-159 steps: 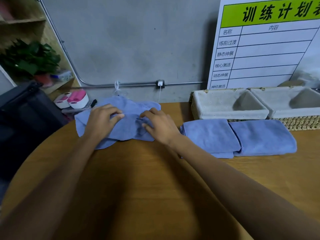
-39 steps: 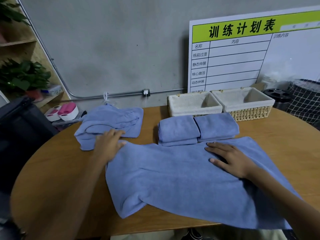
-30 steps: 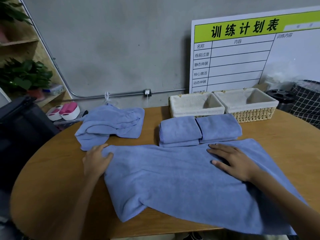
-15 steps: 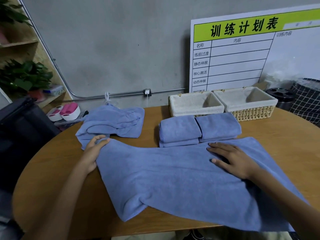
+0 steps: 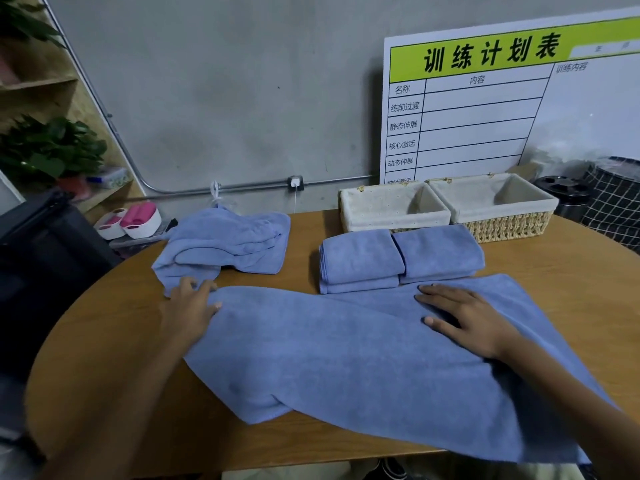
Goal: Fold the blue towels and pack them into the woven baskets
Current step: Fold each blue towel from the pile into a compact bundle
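since half a second ago the left hand [image 5: 189, 308] is sliding up and outward along the spread towel [image 5: 346, 355], and its far-left corner is now lying flatter and further toward the table edge; the right hand [image 5: 467, 322] is staying put. both palms are lying on the cloth with fingers straight, gripping nothing. the right one is probably pinning the towel so it is not dragging while the left is smoothing it out, a likely preparation for the first fold. the towel is lying across the wooden table [image 5: 114, 334], its near edge hanging over the front rim. the left fingertips [image 5: 194, 284] are sitting at its upper left corner, close to the unfolded pile [image 5: 225, 244]. two folded towels [image 5: 398, 258] are waiting just in front of the two woven baskets [image 5: 446, 206], which are holding no towels.
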`<state>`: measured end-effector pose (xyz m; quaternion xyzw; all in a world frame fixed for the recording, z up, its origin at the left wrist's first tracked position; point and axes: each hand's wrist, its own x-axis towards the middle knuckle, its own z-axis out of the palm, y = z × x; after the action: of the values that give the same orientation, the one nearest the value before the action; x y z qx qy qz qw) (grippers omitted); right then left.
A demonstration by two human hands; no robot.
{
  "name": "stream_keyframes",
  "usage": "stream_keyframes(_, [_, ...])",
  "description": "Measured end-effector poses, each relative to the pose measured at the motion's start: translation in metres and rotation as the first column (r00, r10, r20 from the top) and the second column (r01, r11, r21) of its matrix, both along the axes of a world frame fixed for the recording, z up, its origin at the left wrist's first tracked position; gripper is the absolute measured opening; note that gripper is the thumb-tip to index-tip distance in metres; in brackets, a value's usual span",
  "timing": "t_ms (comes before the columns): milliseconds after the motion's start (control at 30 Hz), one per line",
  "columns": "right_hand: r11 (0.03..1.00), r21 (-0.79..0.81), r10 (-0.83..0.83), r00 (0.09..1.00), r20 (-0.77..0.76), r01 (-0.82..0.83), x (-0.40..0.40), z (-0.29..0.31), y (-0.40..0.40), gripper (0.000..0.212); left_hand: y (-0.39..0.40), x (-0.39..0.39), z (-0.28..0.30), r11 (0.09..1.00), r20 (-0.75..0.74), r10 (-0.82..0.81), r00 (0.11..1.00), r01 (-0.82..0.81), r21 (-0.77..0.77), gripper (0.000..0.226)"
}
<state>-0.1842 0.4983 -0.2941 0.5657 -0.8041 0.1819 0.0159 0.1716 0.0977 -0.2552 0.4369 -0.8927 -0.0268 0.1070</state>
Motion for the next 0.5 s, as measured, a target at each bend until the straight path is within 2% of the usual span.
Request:
stream_keyframes(67, [1.0,0.003,-0.002,1.0,0.002,0.002,0.0,-0.001,0.001,0.063,0.021,-0.005,-0.019,0.994,-0.143,0.011,0.99,-0.026,-0.104,0.025])
stream_keyframes(100, [1.0,0.007,-0.004,1.0,0.003,0.004,0.0,0.0,0.001,0.063,0.034,-0.007,-0.022,0.995,-0.233,-0.023,0.972,0.001,-0.095,0.019])
stream_keyframes(167, [1.0,0.013,-0.004,1.0,0.001,0.004,0.0,0.0,0.001,0.062,0.049,-0.005,-0.033,0.992,-0.312,-0.13,0.941,0.124,-0.037,0.036])
stream_keyframes(200, [1.0,0.01,-0.006,1.0,0.003,0.006,0.001,0.0,0.0,0.062,0.052,-0.003,-0.038,0.983,-0.307,-0.182,0.934,0.18,-0.035,0.045])
stream_keyframes(300, [1.0,-0.007,-0.023,1.0,-0.015,0.023,0.002,0.001,-0.001,0.062,0.048,0.006,-0.039,0.97,-0.246,-0.229,0.942,0.241,0.022,0.054])
stream_keyframes(433, [0.994,0.002,-0.107,0.993,-0.057,0.107,0.002,0.001,0.001,0.063,0.059,-0.001,-0.03,0.979,-0.176,-0.194,0.965,0.202,0.031,0.072])
stream_keyframes(500, [0.991,0.007,-0.135,0.987,-0.083,0.136,0.004,0.002,0.002,0.065,0.074,-0.008,-0.031,0.975,-0.133,-0.201,0.97,0.212,0.069,0.088])
